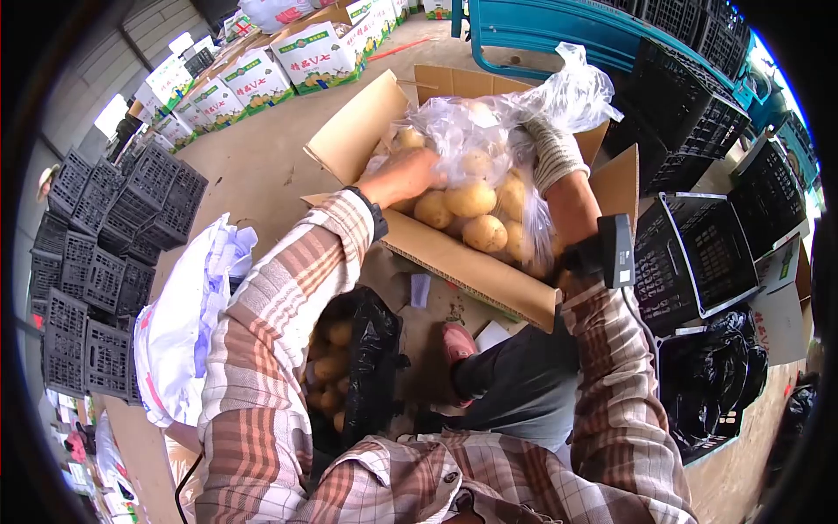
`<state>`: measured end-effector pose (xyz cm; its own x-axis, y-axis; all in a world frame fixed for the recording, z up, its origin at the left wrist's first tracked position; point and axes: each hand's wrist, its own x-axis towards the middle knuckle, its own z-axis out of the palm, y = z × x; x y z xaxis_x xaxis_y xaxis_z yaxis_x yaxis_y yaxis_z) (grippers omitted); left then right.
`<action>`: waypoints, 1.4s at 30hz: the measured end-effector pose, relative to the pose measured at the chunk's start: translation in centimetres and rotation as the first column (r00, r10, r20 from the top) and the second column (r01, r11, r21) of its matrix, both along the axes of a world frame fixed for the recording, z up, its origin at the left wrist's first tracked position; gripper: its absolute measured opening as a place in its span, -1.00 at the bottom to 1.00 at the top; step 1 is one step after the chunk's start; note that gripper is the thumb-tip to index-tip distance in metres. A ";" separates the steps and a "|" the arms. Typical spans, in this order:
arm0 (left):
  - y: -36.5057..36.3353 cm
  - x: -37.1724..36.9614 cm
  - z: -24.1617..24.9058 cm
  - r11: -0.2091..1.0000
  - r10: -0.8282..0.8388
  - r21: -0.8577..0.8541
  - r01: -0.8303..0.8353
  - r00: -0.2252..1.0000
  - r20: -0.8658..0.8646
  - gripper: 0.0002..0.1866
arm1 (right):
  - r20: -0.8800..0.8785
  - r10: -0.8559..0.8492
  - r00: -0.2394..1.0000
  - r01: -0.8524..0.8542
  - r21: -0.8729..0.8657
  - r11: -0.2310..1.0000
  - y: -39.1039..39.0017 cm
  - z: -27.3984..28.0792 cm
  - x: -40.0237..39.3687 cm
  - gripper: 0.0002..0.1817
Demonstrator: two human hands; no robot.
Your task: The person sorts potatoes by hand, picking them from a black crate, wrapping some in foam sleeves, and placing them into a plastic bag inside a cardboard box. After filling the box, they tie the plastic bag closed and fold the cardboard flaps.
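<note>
An open cardboard box (471,266) in front of me holds potatoes (471,199) inside a clear plastic bag (454,131). My left hand (410,175) is bare and closed at the bag's left edge, just above the potatoes. On the right, my right hand (552,148) wears a light knitted glove and reaches into the box against the bag; plastic and the hand's own angle hide its fingers. The bag's loose upper part (580,92) spreads over the far right corner of the box. More potatoes (330,367) lie in a black-lined container below my left arm.
Black plastic crates (131,205) are stacked at left, with further crates (698,253) at right. White printed cartons (314,57) line the back. A blue metal frame (541,35) stands behind the box. White sacks (196,323) lie beside my left arm.
</note>
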<state>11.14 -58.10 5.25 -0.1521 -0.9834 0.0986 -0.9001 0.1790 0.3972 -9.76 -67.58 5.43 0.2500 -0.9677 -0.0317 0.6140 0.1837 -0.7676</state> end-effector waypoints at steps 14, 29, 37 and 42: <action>-1.2 0.1 6.8 0.962 -0.069 -0.272 0.003 0.971 -0.231 -0.50 | -0.427 -0.573 0.699 -0.422 -0.894 0.151 10.0 -1.8 2.7 -0.61; -8.5 0.0 5.5 0.947 0.189 -0.185 -0.262 0.922 -0.338 -0.85 | -0.603 -0.639 0.478 -0.546 -0.774 0.321 6.4 -2.5 0.9 -0.75; -4.0 1.7 7.7 0.907 -0.100 -0.422 0.002 0.972 -0.211 -0.83 | -0.445 -0.881 0.161 -0.647 -0.722 0.247 -6.1 -4.1 11.2 -0.72; -0.8 1.2 10.0 0.969 -0.088 -0.246 -0.023 0.900 -0.428 -0.53 | -0.581 -0.733 0.354 -0.602 -0.742 0.296 -7.2 -0.6 8.4 -0.78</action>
